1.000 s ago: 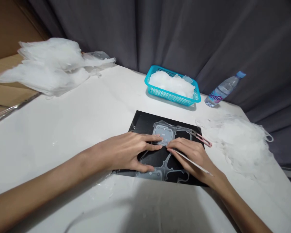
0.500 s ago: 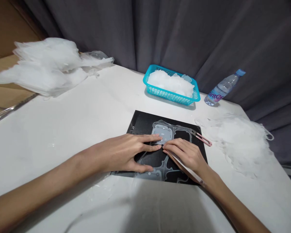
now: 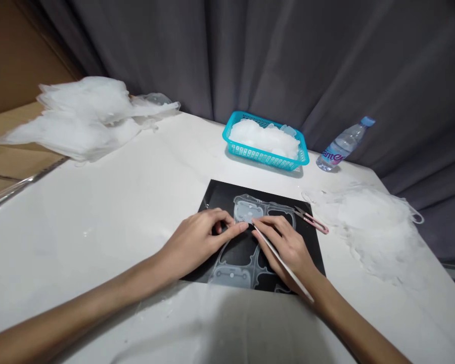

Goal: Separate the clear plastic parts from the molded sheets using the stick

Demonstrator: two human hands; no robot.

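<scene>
While holding the left hand [image 3: 202, 235] low over the black board [image 3: 220, 194], gripping a slim white tool [image 3: 284, 265] in the right hand [image 3: 293, 247], pinched between thumb and fingers and slanting back towards the wrist. Working right at the near edge of a milky panel [image 3: 246, 210], part of a clear plastic sheet [image 3: 254, 268] lying flat on the board beneath both hands. Curling the left fingers in, stretching the left thumb out to that same edge; cannot tell pinch from plain press there.

On to the writing: can read "ante" in purple on the bottle [image 3: 341, 147], well beyond the right hand, but lose the rest around the curve. Can spot tiny marks on the panel, far too small to read. Cannot make out the tool's tip, tucked in by the fingertips.

Just beyond the right hand, can pick out pink-handled snips [image 3: 309, 217], lying across the board's edge. Farther right, can see a white heap [image 3: 382, 227], too tangled to sort. Ahead of both hands, can see a turquoise basket [image 3: 263, 160] of white contents, hard to identify. Well beyond the left hand, can see a pale pile [image 3: 87, 106] beside cardboard [image 3: 18, 65], cut off at the left.
</scene>
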